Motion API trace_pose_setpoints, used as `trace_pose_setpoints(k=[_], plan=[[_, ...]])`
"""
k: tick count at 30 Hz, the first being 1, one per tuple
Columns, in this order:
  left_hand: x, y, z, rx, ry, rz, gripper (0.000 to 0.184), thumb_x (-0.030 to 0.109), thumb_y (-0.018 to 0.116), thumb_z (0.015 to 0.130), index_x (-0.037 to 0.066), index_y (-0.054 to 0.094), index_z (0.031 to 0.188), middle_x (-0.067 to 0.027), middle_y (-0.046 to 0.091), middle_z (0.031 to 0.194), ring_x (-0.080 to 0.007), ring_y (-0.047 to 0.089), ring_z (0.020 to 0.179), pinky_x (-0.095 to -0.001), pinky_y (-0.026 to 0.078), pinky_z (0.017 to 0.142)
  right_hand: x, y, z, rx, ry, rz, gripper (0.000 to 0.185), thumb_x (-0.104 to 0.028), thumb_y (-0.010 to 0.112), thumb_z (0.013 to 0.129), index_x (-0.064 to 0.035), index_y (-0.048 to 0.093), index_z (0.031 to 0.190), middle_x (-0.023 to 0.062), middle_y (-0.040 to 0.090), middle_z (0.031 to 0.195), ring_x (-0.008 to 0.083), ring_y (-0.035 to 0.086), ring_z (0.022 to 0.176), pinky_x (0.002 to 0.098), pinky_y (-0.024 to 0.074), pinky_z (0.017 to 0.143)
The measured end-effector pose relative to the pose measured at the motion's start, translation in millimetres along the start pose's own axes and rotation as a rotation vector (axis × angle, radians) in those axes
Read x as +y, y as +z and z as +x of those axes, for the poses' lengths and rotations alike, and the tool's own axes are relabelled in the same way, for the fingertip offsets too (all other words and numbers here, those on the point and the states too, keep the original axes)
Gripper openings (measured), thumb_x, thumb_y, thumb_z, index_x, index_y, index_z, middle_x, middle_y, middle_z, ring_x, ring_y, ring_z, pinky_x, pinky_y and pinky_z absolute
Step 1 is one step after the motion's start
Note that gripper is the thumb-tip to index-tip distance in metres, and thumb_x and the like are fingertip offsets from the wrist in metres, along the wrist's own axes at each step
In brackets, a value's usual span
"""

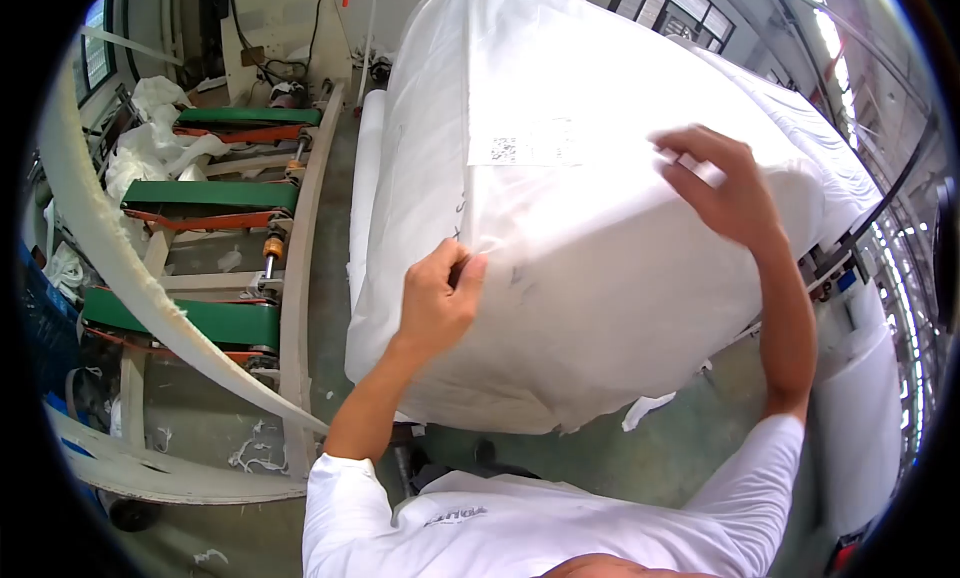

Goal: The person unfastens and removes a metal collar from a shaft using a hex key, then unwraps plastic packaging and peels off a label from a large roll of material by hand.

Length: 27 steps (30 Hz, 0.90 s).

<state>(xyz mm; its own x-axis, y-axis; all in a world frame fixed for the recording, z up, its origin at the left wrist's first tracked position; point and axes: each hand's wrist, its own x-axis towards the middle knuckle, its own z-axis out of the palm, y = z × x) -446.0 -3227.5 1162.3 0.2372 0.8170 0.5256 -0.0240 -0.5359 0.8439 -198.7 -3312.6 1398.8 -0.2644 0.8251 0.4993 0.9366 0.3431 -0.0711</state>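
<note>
A large bundle wrapped in white plastic sheeting (620, 278) fills the middle of the view, with a seam running along its left part. My left hand (440, 293) is closed at the near edge of this seam, its fingers curled and pinching the sheeting. Over the right part of the top, my right hand (712, 178) has its thumb and fingers apart, slightly blurred, with nothing visible in it. Whether it touches the sheeting I cannot tell. Between the hands, farther back, lies a label (525, 150) with a square printed code.
On the left stands a conveyor frame (297, 328) with green belts (215, 195). A curved pale foam-like strip (150, 293) arcs across it. A white roll (858, 428) stands at the right. White scraps (645, 410) lie on the floor.
</note>
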Motion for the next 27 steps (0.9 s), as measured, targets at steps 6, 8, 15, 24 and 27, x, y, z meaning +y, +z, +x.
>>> trace_pose_setpoints(k=[6, 8, 15, 24, 27], plan=[[-67, -38, 62, -0.022, -0.377, -0.189, 0.054, 0.051, 0.054, 0.1, -0.002, 0.058, 0.112, -0.0101, 0.065, 0.101, -0.0152, 0.062, 0.086, -0.0299, 0.053, 0.074, 37, 111, 155, -0.38, -0.005, -0.124, 0.026, -0.016, 0.066, 0.085, -0.0032, 0.073, 0.107, 0.0148, 0.074, 0.1, 0.0304, 0.069, 0.094, 0.0403, 0.0537, 0.086], [-72, -26, 120, -0.064, -0.527, -0.234, 0.088, 0.072, 0.049, 0.091, -0.009, 0.054, 0.125, -0.0133, 0.066, 0.106, -0.0208, 0.065, 0.091, -0.0332, 0.053, 0.078, 53, 141, 177, -0.491, -0.078, -0.218, 0.028, -0.015, 0.066, 0.085, -0.004, 0.072, 0.11, 0.0143, 0.074, 0.099, 0.0299, 0.069, 0.094, 0.0391, 0.0532, 0.087], [-86, 16, 215, -0.137, -0.68, -0.105, 0.046, 0.039, 0.068, 0.091, -0.006, 0.067, 0.101, -0.0123, 0.069, 0.092, -0.0196, 0.067, 0.079, -0.0337, 0.052, 0.067, 64, 173, 200, -0.49, -0.071, -0.169, 0.028, -0.008, 0.062, 0.088, -0.0078, 0.071, 0.114, 0.013, 0.072, 0.097, 0.0295, 0.068, 0.093, 0.0394, 0.0516, 0.087], [-88, 15, 202, 0.054, -0.443, -0.717, 0.024, 0.014, 0.063, 0.096, -0.005, 0.061, 0.11, -0.01, 0.068, 0.096, -0.0151, 0.067, 0.08, -0.0302, 0.056, 0.068, 48, 196, 227, -0.584, -0.361, -0.233, 0.036, -0.005, 0.062, 0.09, -0.0136, 0.065, 0.125, 0.0064, 0.062, 0.125, 0.0304, 0.062, 0.108, 0.0431, 0.0489, 0.092], [-98, 13, 200, 0.096, -0.391, -0.693, 0.022, 0.014, 0.066, 0.095, -0.005, 0.062, 0.107, -0.0091, 0.068, 0.095, -0.0135, 0.066, 0.078, -0.0291, 0.054, 0.066, 42, 207, 232, -0.634, -0.275, -0.249, 0.022, -0.006, 0.066, 0.09, -0.0089, 0.067, 0.112, 0.0075, 0.064, 0.118, 0.029, 0.062, 0.11, 0.042, 0.0492, 0.088]])
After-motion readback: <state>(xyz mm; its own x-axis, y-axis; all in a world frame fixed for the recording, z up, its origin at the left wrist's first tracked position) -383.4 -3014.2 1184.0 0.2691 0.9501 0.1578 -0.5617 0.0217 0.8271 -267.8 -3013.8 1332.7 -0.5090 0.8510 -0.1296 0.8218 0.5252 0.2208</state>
